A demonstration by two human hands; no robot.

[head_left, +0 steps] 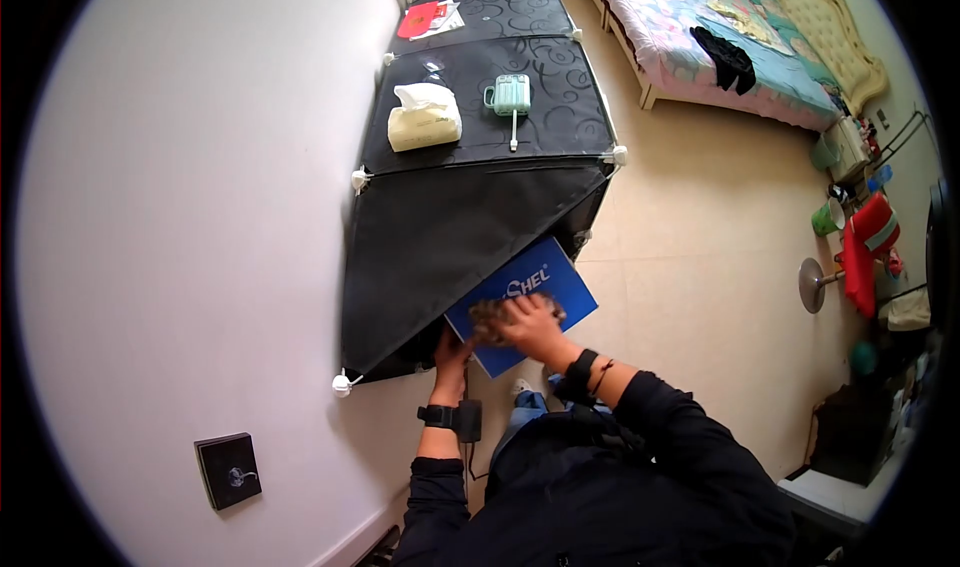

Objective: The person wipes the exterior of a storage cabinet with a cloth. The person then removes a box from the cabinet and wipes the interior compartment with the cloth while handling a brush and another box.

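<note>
A blue box [572,285] with white lettering juts at a slant from under the black fabric cover [440,232] of a cabinet. My right hand [537,329] presses a crumpled brown-grey cloth [488,325] against the top of the box, its fingers curled over the cloth. At the box's near left corner, my left hand [452,355] grips the edge; its fingers are partly hidden beneath the cover and the box. The rear part of the box is out of sight inside the cabinet.
On the cabinet top are a tissue pack [425,122], a mint-green handled device [512,97] and red and white papers [430,20]. White corner joints [343,385] stick out. A wall is at left, a bed [690,47] far right, and a red chair [865,252] at right.
</note>
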